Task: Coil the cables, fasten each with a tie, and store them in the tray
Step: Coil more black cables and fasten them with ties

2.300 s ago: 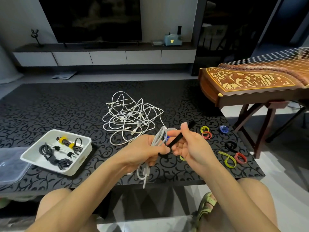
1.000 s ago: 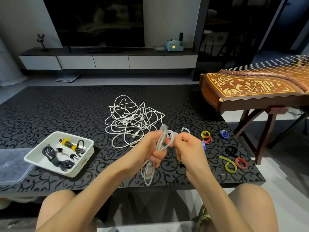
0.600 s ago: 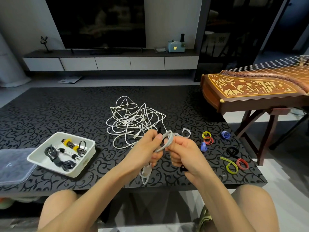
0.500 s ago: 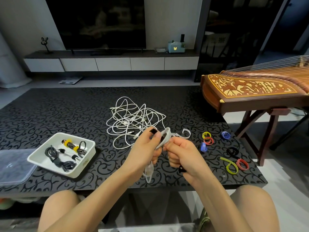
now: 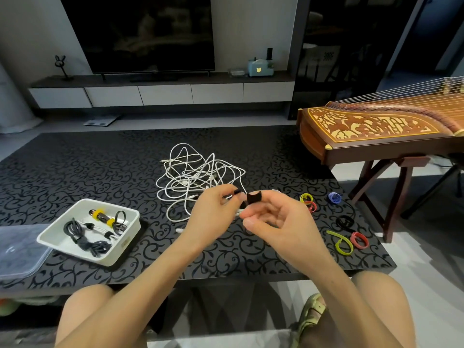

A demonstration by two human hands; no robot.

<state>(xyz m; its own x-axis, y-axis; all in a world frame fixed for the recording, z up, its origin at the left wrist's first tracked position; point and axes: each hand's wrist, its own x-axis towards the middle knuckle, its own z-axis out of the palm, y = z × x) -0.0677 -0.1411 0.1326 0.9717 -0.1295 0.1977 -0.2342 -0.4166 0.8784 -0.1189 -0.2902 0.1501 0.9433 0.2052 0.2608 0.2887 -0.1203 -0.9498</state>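
A black glossy table with a scroll pattern [image 5: 75, 172] is filling the foreground. A clear plastic lid [image 5: 17, 249] is lying at its near left corner. Beyond the table, a grey flat scale [image 5: 100, 120] is resting on the floor. A large dark television [image 5: 140, 33] is standing on a low console with white drawers [image 5: 163, 94]. A black rabbit-eared figurine [image 5: 61, 66] is standing at the console's left end, and a pale blue box with a bear face [image 5: 259, 67] is sitting towards its right end. At right, a carved brown stringed zither [image 5: 371, 129] is lying across a dark wooden stand [image 5: 399, 192].
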